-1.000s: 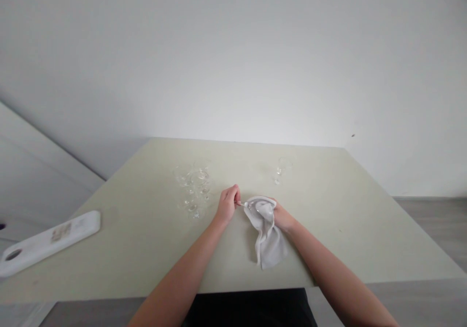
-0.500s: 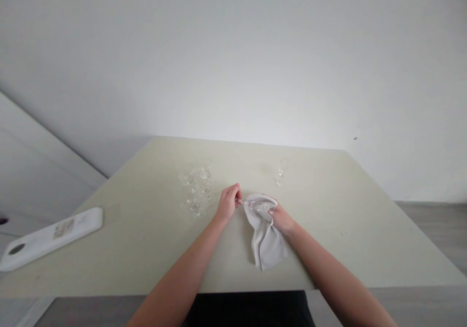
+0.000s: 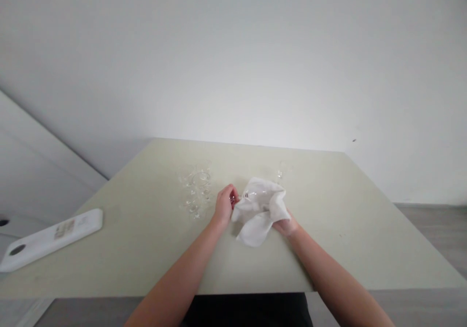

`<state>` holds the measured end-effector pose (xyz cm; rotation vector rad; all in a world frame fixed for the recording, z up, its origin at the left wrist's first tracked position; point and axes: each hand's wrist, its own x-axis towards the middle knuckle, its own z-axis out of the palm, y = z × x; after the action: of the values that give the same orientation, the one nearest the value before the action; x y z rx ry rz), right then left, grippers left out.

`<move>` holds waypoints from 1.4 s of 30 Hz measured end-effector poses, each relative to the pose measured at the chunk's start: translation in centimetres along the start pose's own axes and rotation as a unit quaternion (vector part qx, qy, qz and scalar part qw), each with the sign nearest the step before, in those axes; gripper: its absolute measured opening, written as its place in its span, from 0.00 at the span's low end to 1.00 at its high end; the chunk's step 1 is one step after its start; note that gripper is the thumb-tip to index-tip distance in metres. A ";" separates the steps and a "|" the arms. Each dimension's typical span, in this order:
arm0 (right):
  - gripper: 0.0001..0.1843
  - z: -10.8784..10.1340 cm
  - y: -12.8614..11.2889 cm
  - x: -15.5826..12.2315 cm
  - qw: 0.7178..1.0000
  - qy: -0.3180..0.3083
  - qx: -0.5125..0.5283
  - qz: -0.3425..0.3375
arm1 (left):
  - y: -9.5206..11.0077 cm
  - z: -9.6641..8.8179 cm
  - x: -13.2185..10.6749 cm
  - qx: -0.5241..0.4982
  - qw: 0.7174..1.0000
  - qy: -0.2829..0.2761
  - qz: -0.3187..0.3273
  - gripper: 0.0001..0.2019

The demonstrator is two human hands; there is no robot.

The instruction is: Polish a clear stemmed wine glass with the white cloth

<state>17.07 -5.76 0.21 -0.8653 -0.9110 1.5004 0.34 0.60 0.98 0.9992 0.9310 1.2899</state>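
A clear stemmed glass point(image 3: 260, 192) is held level between my hands above the table, its bowl pointing right and partly wrapped in a white cloth point(image 3: 255, 227). My left hand point(image 3: 225, 203) is closed around the foot end of its stem. Beneath the cloth, my right hand point(image 3: 286, 224) supports the bowl side; its fingers are mostly covered by the fabric. One corner of the cloth hangs toward me. Left of my left hand stand several clear stemmed glasses point(image 3: 197, 190) close together. Behind the cloth, a single stemmed glass point(image 3: 280, 173) stands on its own.
The pale table point(image 3: 146, 249) reaches to a white wall point(image 3: 233, 74) at the back. A long white object point(image 3: 54, 237) with a dark oval at one end lies along the table's left edge. Grey floor point(image 3: 430, 229) shows at the right.
The cloth has swung up and spread over the glass, its hanging end shifting left. My right hand has turned beneath it, and my left hand has moved slightly left.
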 end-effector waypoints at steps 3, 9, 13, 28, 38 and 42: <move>0.22 0.7 -0.5 0.1 1.000 0.006 0.004 -0.027 | 0.0 0.0 -0.5 0.059 0.995 -0.071 -0.031 0.15; 0.13 0.4 -0.3 0.3 0.998 0.033 -0.023 -0.055 | -0.6 0.2 -1.5 0.101 0.942 -0.297 -0.121 0.10; 0.14 -0.5 0.4 0.2 0.997 0.043 -0.058 -0.034 | -0.6 -0.1 -1.4 0.152 0.921 -0.346 -0.094 0.05; 0.22 -1.1 1.8 -0.7 0.968 -0.175 -0.117 0.136 | 0.5 0.2 -1.5 0.001 0.961 -0.274 -0.042 0.29; 0.20 -0.1 0.7 -1.6 0.977 -0.134 -0.101 0.135 | 0.2 0.1 -1.7 -0.041 0.958 -0.283 -0.040 0.30; 0.19 0.6 0.9 -1.5 0.985 -0.105 -0.090 0.099 | 0.2 0.2 -1.8 -0.078 0.944 -0.316 -0.058 0.31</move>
<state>16.34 -7.33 -0.27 -0.9633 -1.1564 1.7236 0.35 -1.24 1.28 1.1180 0.3772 0.8403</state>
